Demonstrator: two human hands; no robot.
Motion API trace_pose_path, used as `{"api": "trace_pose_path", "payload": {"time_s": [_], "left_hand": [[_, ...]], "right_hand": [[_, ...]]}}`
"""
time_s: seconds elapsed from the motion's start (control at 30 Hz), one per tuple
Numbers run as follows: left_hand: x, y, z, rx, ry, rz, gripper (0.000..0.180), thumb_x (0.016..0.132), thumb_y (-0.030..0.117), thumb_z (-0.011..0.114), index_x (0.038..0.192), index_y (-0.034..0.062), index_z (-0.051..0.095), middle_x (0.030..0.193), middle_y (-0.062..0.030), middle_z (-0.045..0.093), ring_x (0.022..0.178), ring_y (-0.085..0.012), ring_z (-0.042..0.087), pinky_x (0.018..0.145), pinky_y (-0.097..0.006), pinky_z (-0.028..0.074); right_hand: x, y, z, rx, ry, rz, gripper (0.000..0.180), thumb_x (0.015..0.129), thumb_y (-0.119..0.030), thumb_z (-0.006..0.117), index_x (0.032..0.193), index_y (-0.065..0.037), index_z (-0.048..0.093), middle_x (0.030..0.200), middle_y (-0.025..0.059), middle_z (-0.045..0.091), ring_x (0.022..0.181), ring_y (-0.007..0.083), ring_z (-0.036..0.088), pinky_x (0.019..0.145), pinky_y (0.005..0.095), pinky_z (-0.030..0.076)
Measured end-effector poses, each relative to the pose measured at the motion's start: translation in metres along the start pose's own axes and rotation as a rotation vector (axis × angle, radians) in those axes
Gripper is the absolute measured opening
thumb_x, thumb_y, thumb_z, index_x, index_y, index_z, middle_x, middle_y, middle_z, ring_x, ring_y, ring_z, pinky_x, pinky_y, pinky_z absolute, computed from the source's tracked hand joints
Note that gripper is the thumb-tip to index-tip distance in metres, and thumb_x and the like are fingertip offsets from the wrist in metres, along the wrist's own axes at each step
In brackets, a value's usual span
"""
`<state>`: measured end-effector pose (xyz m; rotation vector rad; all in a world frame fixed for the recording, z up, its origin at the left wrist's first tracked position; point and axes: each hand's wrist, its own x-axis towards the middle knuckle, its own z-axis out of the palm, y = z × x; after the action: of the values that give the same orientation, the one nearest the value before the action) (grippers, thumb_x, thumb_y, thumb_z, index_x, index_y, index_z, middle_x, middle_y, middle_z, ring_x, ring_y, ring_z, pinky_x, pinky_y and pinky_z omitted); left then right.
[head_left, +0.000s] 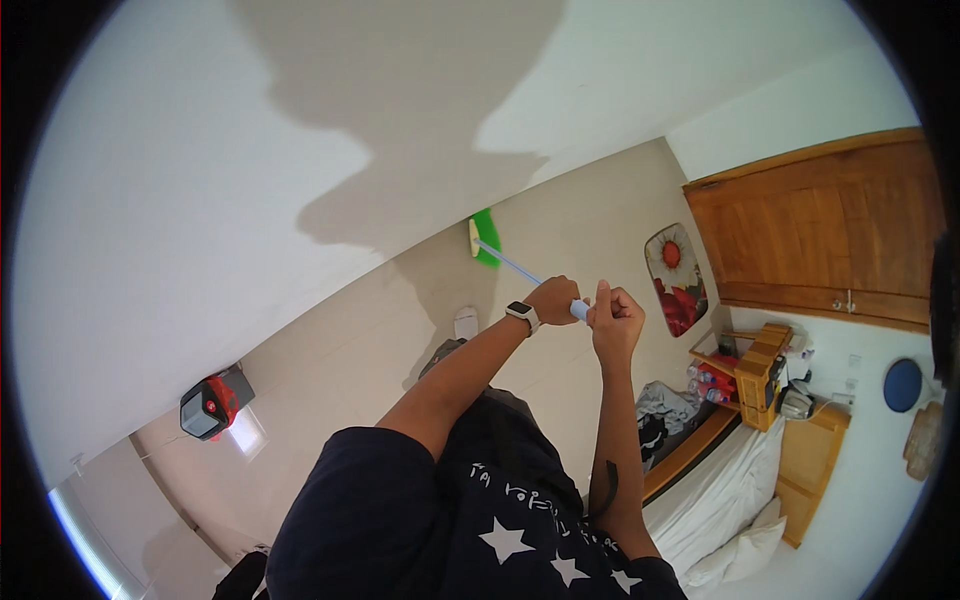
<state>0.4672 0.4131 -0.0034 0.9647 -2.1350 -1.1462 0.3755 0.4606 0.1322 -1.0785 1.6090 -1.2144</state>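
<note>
A broom (510,263) with a pale blue stick, a cream head and bright green bristles (488,236) reaches away from me. Its bristles are down on the floor, close to the foot of the white wall. My left hand (553,300), with a watch on its wrist, is wrapped round the stick. Beside it, my right hand (615,320) is closed at the upper end of the stick, its thumb pointing up. The fingers' undersides are partly hidden.
A white wall (200,180) runs along the left and ahead. Against it stands a red and black box-shaped thing (212,405). A floral mat (677,280) lies before the wooden cupboard (820,220). At right are a bed (720,500), a wooden shelf (765,365) and grey cloth (665,408).
</note>
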Motion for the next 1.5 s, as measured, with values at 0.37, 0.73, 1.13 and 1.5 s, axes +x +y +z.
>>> {"api": "trace_pose_path", "payload": {"time_s": [0.37,0.73,1.13,1.5], "left_hand": [[-0.150,0.001,-0.006,0.097,0.036,-0.025,0.022,0.066,0.022,0.070,0.055,0.0060,0.061,0.061,-0.0173,0.062,0.060,-0.0395,0.060,0.059,-0.047,0.048],[-0.246,0.099,-0.050,0.010,-0.009,0.001,0.036,0.081,0.029,0.064,0.055,0.0036,0.060,0.060,-0.0181,0.061,0.057,-0.0377,0.060,0.056,-0.045,0.048],[-0.238,0.065,-0.040,-0.129,0.034,0.243,0.041,0.089,0.028,0.058,0.056,0.0032,0.057,0.058,-0.0193,0.058,0.058,-0.0395,0.058,0.055,-0.047,0.044],[-0.299,-0.017,-0.062,-0.130,0.245,0.109,0.019,0.068,0.021,0.070,0.058,0.0088,0.060,0.062,-0.0155,0.063,0.063,-0.0379,0.063,0.065,-0.047,0.051]], "right_hand": [[-0.125,0.011,0.048,0.049,-0.059,0.004,0.035,0.096,-0.015,0.063,0.065,-0.003,0.054,0.053,-0.0035,0.049,0.047,0.0012,0.040,0.044,0.0207,0.027],[-0.255,-0.069,0.053,-0.237,-0.172,-0.275,0.032,0.094,-0.004,0.065,0.065,-0.003,0.049,0.053,-0.0052,0.048,0.049,-0.0002,0.036,0.046,0.0203,0.026],[-0.266,-0.063,0.093,-0.388,-0.087,-0.436,0.037,0.091,-0.007,0.069,0.062,-0.003,0.045,0.053,-0.0055,0.039,0.052,0.0013,0.030,0.047,0.0217,0.027],[-0.251,-0.015,0.177,-0.073,-0.084,-0.073,0.036,0.098,-0.016,0.062,0.065,-0.005,0.050,0.053,-0.0045,0.048,0.048,0.0011,0.038,0.045,0.0220,0.028]]}}
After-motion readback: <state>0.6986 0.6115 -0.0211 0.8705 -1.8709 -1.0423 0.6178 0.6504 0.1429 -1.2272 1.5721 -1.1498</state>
